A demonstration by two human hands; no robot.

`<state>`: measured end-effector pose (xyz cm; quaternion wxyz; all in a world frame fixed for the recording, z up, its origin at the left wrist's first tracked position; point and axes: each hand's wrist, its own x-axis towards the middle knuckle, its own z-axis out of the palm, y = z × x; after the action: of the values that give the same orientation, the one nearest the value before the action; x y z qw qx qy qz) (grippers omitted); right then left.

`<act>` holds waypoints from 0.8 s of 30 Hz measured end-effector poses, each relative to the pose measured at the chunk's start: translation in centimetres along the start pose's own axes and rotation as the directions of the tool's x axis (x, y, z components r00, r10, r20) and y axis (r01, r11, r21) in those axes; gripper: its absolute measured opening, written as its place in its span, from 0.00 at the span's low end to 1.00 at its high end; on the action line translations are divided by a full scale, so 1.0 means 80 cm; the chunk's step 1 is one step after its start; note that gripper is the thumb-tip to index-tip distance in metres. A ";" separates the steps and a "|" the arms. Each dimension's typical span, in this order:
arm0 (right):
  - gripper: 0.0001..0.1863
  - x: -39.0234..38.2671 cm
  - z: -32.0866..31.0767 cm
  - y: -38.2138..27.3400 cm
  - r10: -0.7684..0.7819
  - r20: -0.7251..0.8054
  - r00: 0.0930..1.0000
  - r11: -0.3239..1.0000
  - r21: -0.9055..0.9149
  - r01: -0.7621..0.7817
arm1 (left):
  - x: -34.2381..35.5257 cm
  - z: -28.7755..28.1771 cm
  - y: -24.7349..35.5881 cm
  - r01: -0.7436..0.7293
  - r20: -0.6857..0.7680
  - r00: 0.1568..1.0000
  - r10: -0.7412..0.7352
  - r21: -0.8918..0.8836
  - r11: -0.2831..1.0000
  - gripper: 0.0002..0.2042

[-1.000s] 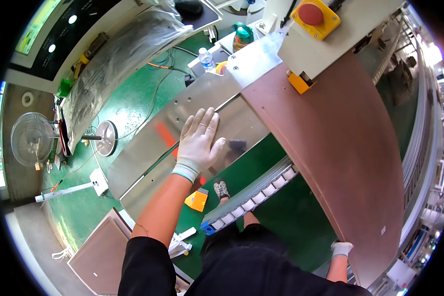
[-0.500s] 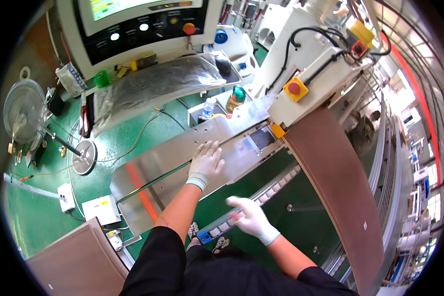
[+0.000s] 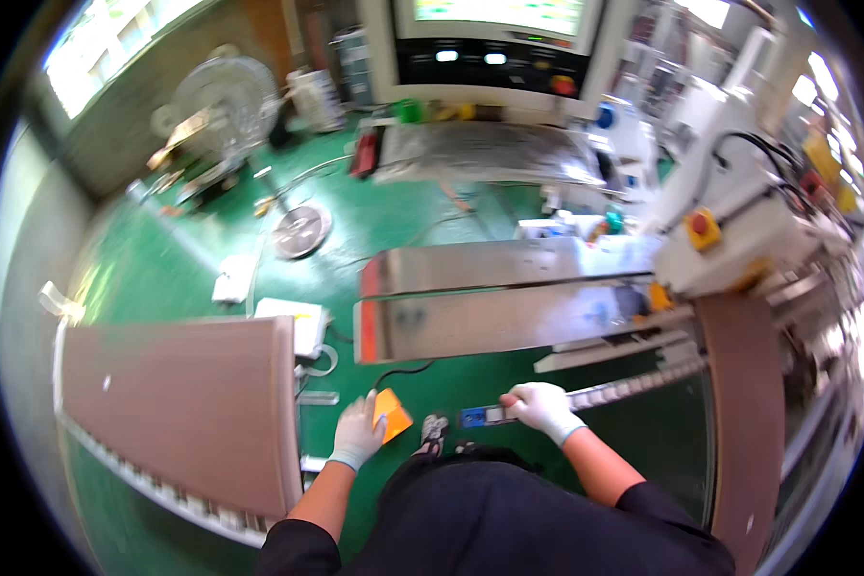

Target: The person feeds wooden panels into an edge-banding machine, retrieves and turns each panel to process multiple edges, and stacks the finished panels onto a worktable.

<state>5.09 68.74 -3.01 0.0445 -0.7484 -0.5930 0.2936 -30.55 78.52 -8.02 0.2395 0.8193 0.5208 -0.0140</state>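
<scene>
Both my hands wear thin white gloves. My left hand (image 3: 359,434) is open, fingers stretched forward, between a brown panel (image 3: 178,403) on the left and an orange piece (image 3: 394,417) beside its fingers. Whether it touches the orange piece I cannot tell. My right hand (image 3: 544,409) hangs above the blue-ended roller rail (image 3: 624,391), fingers loosely bent and slightly blurred, with nothing visible in them. Ahead of both hands lies a steel machine table (image 3: 490,326) with a long slot and red-marked left end.
A second brown panel (image 3: 739,403) lies at the right, by the white machine head with its red stop button (image 3: 700,224). At the back stands a control panel (image 3: 494,62). A fan base (image 3: 302,230) and white box (image 3: 295,324) sit on the green floor.
The view has swung left, bringing the left brown panel fully in. My left hand has left the steel table and come down beside that panel. My right hand remains over the roller rail.
</scene>
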 end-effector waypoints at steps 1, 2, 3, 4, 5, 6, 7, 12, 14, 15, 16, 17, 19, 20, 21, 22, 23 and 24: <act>0.22 0.001 -0.004 0.002 0.011 0.015 1.000 1.000 0.012 -0.011 | -0.037 0.018 -0.030 0.117 0.038 0.993 -0.115 -0.060 0.991 0.24; 0.22 -0.001 -0.011 0.005 0.026 0.028 0.999 0.999 0.026 -0.027 | -0.077 0.032 -0.049 0.228 0.077 0.972 -0.221 -0.118 0.966 0.23; 0.22 0.000 -0.014 0.007 0.038 0.029 0.999 0.999 0.005 -0.038 | -0.119 0.034 -0.051 0.306 0.104 0.949 -0.298 -0.070 0.949 0.23; 0.22 -0.002 -0.011 0.009 0.055 0.032 0.998 0.998 -0.013 -0.055 | -0.166 0.039 -0.049 0.379 0.134 0.918 -0.373 -0.022 0.925 0.23; 0.22 0.002 -0.003 0.018 0.000 -0.032 0.999 1.000 -0.015 0.000 | -0.212 0.070 -0.059 0.468 0.123 0.880 -0.458 -0.070 0.881 0.23; 0.21 0.001 0.003 0.027 -0.037 -0.099 0.994 0.999 -0.012 0.036 | -0.257 0.105 -0.072 0.538 0.119 0.842 -0.526 -0.114 0.835 0.23; 0.20 0.001 0.002 0.030 -0.059 -0.113 0.992 0.998 -0.024 0.057 | -0.296 0.132 -0.078 0.634 0.247 0.765 -0.595 -0.120 0.764 0.24; 0.18 0.012 0.009 0.029 -0.140 -0.192 0.971 0.989 0.027 0.147 | -0.429 0.207 -0.028 0.767 0.553 0.562 -0.615 -0.070 0.638 0.25; 0.17 0.014 0.015 0.024 -0.091 -0.207 0.974 0.990 0.089 0.111 | -0.442 0.233 -0.018 0.771 0.552 0.598 -0.581 -0.198 0.606 0.23; 0.16 0.013 0.016 0.022 -0.069 -0.166 0.984 0.983 0.156 0.095 | -0.447 0.254 -0.027 0.743 0.529 0.644 -0.552 -0.262 0.616 0.22; 0.15 0.013 0.018 0.023 -0.076 -0.183 0.980 0.983 0.150 0.104 | -0.439 0.247 -0.014 0.705 0.509 0.693 -0.511 -0.330 0.628 0.21; 0.14 0.008 0.022 0.016 -0.091 -0.231 0.969 0.967 0.211 0.142 | -0.432 0.229 -0.013 0.713 0.568 0.645 -0.511 -0.207 0.670 0.20; 0.10 0.011 0.037 0.009 -0.169 -0.354 0.920 0.907 0.310 0.286 | -0.419 0.196 -0.023 0.708 0.618 0.560 -0.552 -0.011 0.706 0.18; 0.09 0.012 0.052 -0.003 -0.172 -0.363 0.916 0.879 0.363 0.309 | -0.435 0.214 -0.035 0.745 0.501 0.625 -0.598 -0.155 0.649 0.19; 0.09 0.008 0.064 -0.029 -0.274 -0.408 0.871 0.852 0.317 0.417 | -0.443 0.228 -0.045 0.745 0.346 0.662 -0.664 -0.393 0.538 0.20; 0.08 0.004 0.077 -0.061 -0.373 -0.448 0.813 0.811 0.269 0.520 | -0.451 0.244 -0.053 0.667 0.189 0.644 -0.741 -0.613 0.423 0.20; 0.08 -0.002 0.094 -0.089 -0.427 -0.411 0.806 0.802 0.241 0.547 | -0.462 0.257 -0.061 0.656 0.177 0.635 -0.752 -0.637 0.404 0.20; 0.08 -0.007 0.111 -0.125 -0.438 -0.315 0.842 0.791 0.309 0.527 | -0.470 0.271 -0.068 0.555 0.099 0.626 -0.774 -0.754 0.352 0.20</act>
<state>-7.96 68.61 -5.94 0.3315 -0.5756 -0.6868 0.2951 -47.53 39.76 -19.01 0.4397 0.3578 0.7966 0.2097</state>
